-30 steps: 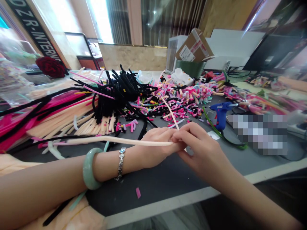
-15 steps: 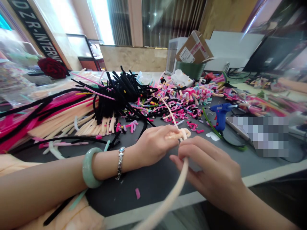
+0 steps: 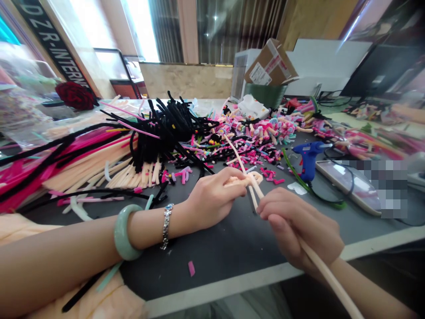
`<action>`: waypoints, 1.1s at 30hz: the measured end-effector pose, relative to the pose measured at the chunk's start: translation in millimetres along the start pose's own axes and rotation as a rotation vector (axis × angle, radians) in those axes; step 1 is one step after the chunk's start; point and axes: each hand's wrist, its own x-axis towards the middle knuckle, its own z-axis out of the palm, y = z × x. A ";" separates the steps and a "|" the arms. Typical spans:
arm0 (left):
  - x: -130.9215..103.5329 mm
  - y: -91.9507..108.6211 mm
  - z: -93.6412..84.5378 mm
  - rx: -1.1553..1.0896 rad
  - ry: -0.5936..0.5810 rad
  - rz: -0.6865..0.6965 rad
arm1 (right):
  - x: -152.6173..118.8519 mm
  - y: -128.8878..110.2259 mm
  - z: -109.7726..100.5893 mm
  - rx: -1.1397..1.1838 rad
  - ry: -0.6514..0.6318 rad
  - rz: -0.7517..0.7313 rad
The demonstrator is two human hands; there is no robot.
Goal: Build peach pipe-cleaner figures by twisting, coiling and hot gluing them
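Observation:
My left hand [image 3: 215, 195], with a green bangle and a silver bracelet at its wrist, pinches a small looped piece of cream pipe cleaner [image 3: 255, 178] over the dark table. My right hand [image 3: 299, 226] is closed round a long cream pipe cleaner strand [image 3: 328, 277] that runs from the loops, through the fist and out below toward the lower right. A thin cream end [image 3: 235, 150] sticks up and away from the looped piece. A second short strand hangs just under the loops, left of my right fingers.
A blue glue gun [image 3: 308, 159] and a phone [image 3: 348, 188] lie to the right. Black pipe cleaners [image 3: 159, 128] and cream ones [image 3: 86, 173] are heaped at left. Many colourful offcuts [image 3: 239, 144] cover the back. A cardboard box [image 3: 270, 64] stands behind them.
My right hand has moved right and closed into a fist, drawing the strand taut. The strand's free length has swung from the bottom middle to the lower right. My left hand holds nearly still.

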 end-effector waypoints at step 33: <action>2.8 -0.5 5.2 -0.171 0.160 -0.260 | -1.5 20.3 11.4 0.487 0.264 0.797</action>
